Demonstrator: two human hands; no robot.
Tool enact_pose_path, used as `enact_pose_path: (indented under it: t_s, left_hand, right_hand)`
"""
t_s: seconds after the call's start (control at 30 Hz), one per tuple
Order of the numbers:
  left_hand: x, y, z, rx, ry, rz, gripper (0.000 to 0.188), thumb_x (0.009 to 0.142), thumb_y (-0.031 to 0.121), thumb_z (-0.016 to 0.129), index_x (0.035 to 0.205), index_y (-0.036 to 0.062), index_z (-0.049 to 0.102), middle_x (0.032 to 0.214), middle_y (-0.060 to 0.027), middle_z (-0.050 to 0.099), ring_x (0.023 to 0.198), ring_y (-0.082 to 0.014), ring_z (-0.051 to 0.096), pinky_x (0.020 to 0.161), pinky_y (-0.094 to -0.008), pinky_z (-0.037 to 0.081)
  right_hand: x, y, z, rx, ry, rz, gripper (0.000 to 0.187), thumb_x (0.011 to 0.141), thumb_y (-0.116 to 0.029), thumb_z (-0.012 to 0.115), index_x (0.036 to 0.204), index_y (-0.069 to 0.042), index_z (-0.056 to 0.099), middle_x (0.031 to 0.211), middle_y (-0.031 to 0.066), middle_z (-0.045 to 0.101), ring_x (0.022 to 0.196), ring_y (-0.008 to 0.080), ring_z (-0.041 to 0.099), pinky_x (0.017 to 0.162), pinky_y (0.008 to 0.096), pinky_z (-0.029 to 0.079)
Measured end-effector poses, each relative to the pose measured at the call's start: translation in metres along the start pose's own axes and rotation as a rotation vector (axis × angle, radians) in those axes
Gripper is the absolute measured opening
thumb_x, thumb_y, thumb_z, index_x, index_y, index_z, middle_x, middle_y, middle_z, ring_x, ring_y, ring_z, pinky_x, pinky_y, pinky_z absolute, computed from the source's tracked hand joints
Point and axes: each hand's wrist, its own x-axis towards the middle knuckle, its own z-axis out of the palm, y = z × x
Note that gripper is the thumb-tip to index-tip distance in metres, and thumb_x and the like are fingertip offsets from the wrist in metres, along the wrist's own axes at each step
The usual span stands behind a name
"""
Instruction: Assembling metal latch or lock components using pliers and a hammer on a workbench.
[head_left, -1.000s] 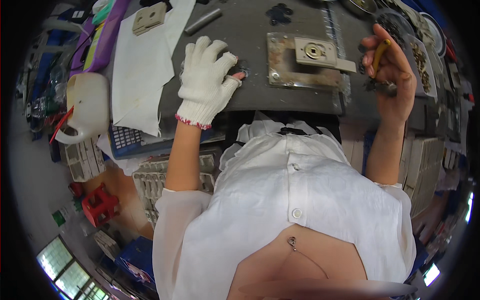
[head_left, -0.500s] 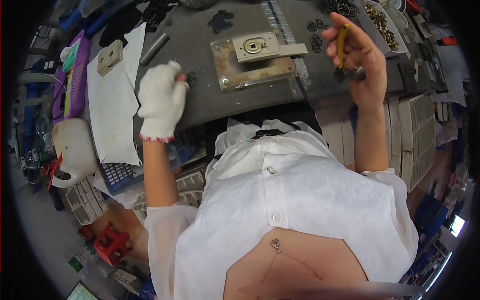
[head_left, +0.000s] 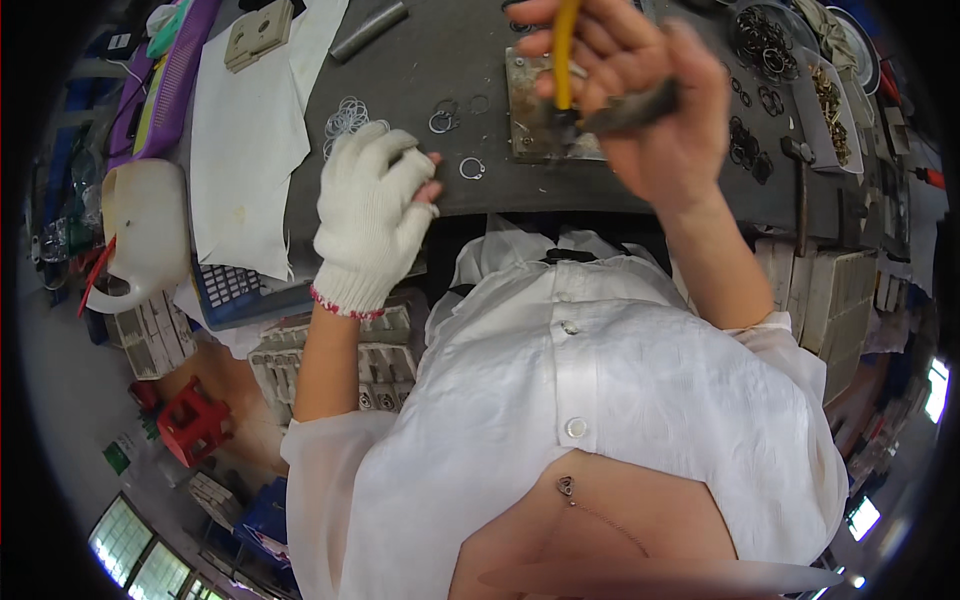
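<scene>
My right hand (head_left: 650,115) holds a pair of pliers (head_left: 563,55) with yellow-coated handles, raised over the table. Motion smears the dark part of the pliers by the palm. Beneath them lies a worn metal plate (head_left: 525,110), largely hidden by the hand. My left hand (head_left: 370,215) wears a white knitted glove with bare fingertips. Its fingers are loosely bent and a little apart, with nothing seen in them. Just right of these fingertips rests a single snap ring (head_left: 472,168). More rings (head_left: 443,117) and a heap of thin white rings (head_left: 347,118) lie beyond the glove.
A metal rod (head_left: 368,32) and a beige plate part (head_left: 258,35) lie at the far left, the part on white paper (head_left: 240,150). Far right are dark rings (head_left: 765,45), a white bin (head_left: 838,155) of brass-coloured pieces and a hammer (head_left: 802,190). A plastic jug (head_left: 145,215) stands left.
My right hand has come left over the metal plate with the pliers. My left hand has shifted right, and the rings around it now show. The whole view has shifted too.
</scene>
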Motion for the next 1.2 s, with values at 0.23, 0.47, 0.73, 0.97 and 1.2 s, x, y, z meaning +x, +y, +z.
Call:
enact_pose_path:
  t_s: [0.23, 0.47, 0.73, 0.97, 1.2]
  left_hand:
    - [-0.01, 0.028, 0.01, -0.051, -0.007, 0.024, 0.045, 0.059, 0.028, 0.08, 0.094, 0.0043, 0.065, 0.115, -0.0128, 0.053, 0.113, -0.0384, 0.045, 0.093, -0.0538, 0.035]
    - [-0.007, 0.034, 0.016, -0.097, 0.028, -0.05, 0.048, 0.058, 0.028, 0.08, 0.093, 0.0023, 0.061, 0.108, -0.0117, 0.053, 0.104, -0.0352, 0.045, 0.089, -0.051, 0.034]
    - [-0.007, 0.033, 0.02, -0.067, 0.001, -0.016, 0.042, 0.059, 0.028, 0.079, 0.091, 0.0074, 0.061, 0.108, -0.0102, 0.053, 0.107, -0.0346, 0.045, 0.092, -0.0529, 0.034]
    - [-0.007, 0.032, 0.018, -0.085, -0.022, -0.031, 0.043, 0.059, 0.027, 0.081, 0.093, 0.0074, 0.061, 0.11, -0.0109, 0.053, 0.111, -0.0354, 0.046, 0.094, -0.0534, 0.033]
    - [-0.006, 0.032, 0.018, -0.093, -0.043, -0.039, 0.046, 0.058, 0.023, 0.081, 0.095, 0.0053, 0.061, 0.112, -0.011, 0.053, 0.111, -0.0359, 0.046, 0.094, -0.053, 0.034]
  right_hand:
    - [-0.001, 0.078, -0.014, 0.225, -0.026, -0.147, 0.068, 0.096, -0.049, 0.046, 0.143, 0.0, 0.037, 0.114, 0.0135, 0.054, 0.1, 0.0186, 0.054, 0.085, 0.0306, 0.046]
    - [0.011, 0.086, -0.025, 0.012, 0.087, -0.143, 0.063, 0.093, -0.045, 0.047, 0.137, 0.0, 0.044, 0.106, 0.0126, 0.057, 0.092, 0.018, 0.056, 0.081, 0.0299, 0.047]
    - [0.015, 0.084, -0.022, -0.047, 0.059, -0.232, 0.064, 0.092, -0.045, 0.044, 0.137, 0.0, 0.044, 0.107, 0.0138, 0.058, 0.091, 0.0182, 0.057, 0.08, 0.0289, 0.049]
    - [0.01, 0.084, -0.021, -0.035, 0.118, -0.19, 0.066, 0.09, -0.045, 0.043, 0.138, 0.001, 0.044, 0.107, 0.0137, 0.057, 0.091, 0.0191, 0.056, 0.08, 0.0302, 0.049]
    - [0.009, 0.084, -0.023, 0.009, 0.084, -0.235, 0.069, 0.089, -0.046, 0.043, 0.14, 0.001, 0.042, 0.108, 0.0143, 0.056, 0.091, 0.0199, 0.056, 0.081, 0.0307, 0.048]
